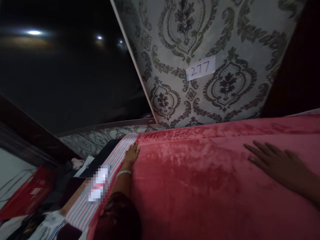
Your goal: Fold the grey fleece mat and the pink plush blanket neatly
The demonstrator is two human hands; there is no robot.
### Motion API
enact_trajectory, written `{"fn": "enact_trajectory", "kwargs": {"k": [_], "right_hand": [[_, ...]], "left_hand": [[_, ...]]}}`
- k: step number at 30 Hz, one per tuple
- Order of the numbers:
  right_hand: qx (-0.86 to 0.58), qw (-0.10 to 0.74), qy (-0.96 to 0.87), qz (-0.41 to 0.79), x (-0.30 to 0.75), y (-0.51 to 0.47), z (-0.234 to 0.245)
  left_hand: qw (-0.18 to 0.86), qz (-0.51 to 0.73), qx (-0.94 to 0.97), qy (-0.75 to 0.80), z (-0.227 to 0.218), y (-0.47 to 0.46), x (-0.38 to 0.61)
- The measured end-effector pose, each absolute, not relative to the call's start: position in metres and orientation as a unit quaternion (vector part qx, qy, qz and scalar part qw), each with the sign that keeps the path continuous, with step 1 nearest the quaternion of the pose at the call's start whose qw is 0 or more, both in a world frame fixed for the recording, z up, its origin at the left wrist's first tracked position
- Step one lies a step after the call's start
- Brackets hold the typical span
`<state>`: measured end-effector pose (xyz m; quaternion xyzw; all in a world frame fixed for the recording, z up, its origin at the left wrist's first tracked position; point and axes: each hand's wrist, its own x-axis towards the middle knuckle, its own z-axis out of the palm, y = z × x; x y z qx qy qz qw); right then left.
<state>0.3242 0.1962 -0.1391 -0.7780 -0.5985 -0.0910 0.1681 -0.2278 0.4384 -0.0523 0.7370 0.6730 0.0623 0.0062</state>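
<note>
A red plush blanket (185, 180) is spread over a bed-like surface. At its left edge, where a striped sheet (117, 155) shows, my left hand (132, 154) rests on the cloth with its fingers stretched out. A light band circles that wrist. My right hand (272, 160) lies on the blanket at the right, flat with its fingers spread. Neither hand holds anything that I can see. The pile of the blanket looks brushed in uneven patches between the hands.
A large black screen (75, 83) leans into view at upper left. Behind the bed is a patterned wall (170, 66) bearing a paper label (201, 68) marked 277. At lower left lie a red bag (30, 193) and jumbled cloths. A blurred patch covers part of the striped sheet.
</note>
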Motion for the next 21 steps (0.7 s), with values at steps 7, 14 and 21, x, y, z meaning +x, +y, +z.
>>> {"fn": "enact_trajectory", "kwargs": {"k": [7,14,21], "right_hand": [[-0.804,0.089,-0.587,-0.043,0.307,0.195,-0.104],[-0.800,0.108,-0.590,-0.029,0.308,0.195,-0.101],[-0.803,0.097,-0.587,-0.042,0.305,0.193,-0.098]], "left_hand": [[0.014,0.099,0.705,0.702,-0.047,0.458,-0.219],[-0.010,0.070,0.817,0.572,-0.030,0.393,-0.078],[0.067,0.009,0.952,0.298,-0.049,0.301,0.113]]}}
